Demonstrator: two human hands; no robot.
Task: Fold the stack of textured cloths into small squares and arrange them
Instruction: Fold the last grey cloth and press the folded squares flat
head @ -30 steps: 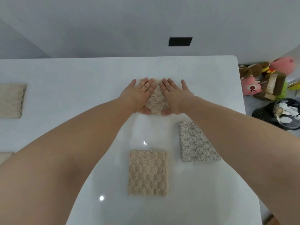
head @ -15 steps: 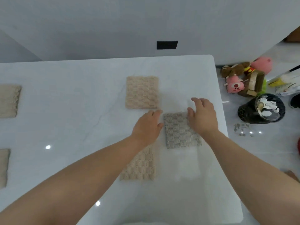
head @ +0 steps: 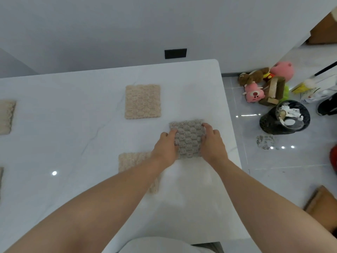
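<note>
Five cloths on the table (head: pixel 73 125): one grey, four beige. The grey cloth (head: pixel 187 138) lies flat, right of centre, near the table's right edge, between both hands. The left hand (head: pixel 166 145) grips its left edge and the right hand (head: pixel 213 143) its right edge, fingers curled onto the fabric. One far beige cloth (head: pixel 142 101), a folded square, lies just beyond it, apart. One near beige cloth (head: pixel 131 161) is partly hidden by the left forearm. Two left cloths (head: pixel 6 116) are cut by the frame. Floor on the right: one black bin (head: pixel 284 119) and plush toys (head: pixel 255 90), at least three.
</note>
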